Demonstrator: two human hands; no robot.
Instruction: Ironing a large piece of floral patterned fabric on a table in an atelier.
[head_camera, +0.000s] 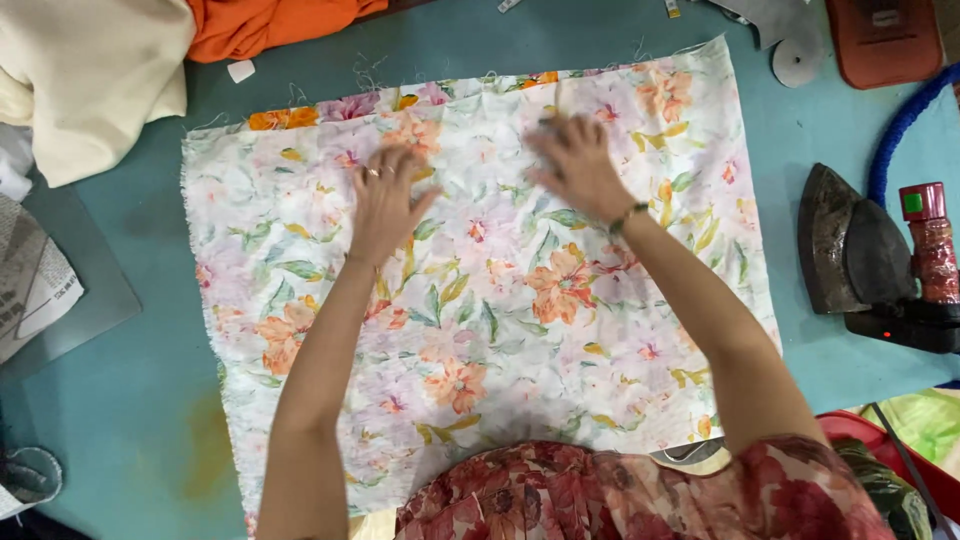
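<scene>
The left hand (385, 200) is laid flat on the flowered cloth (500, 310), with the fingers spread and nothing gripped. The right hand (578, 165) is pressed flat on the same cloth too, a little blurred, near the far edge; nothing is held in it either. The two hands are kept apart, side by side. The cloth is spread wide over the blue surface (140, 400), and a thin strip seems to be folded over along the far edge. Because the cloth is thin and light, it could be bunched into wrinkles if it is pushed too hard, and the folded strip could be pulled crooked. Loose threads are seen at the edges, and more could be tugged out by a rough rub. An iron (860, 255) is stood on the surface to the right, just beside the cloth, with a small red light seen near it. If it is hot, a sleeve or the cloth could be burned if it is bumped. A cream cloth (95, 80) and an orange cloth (260, 25) are piled at the far left, well apart from the hands.
</scene>
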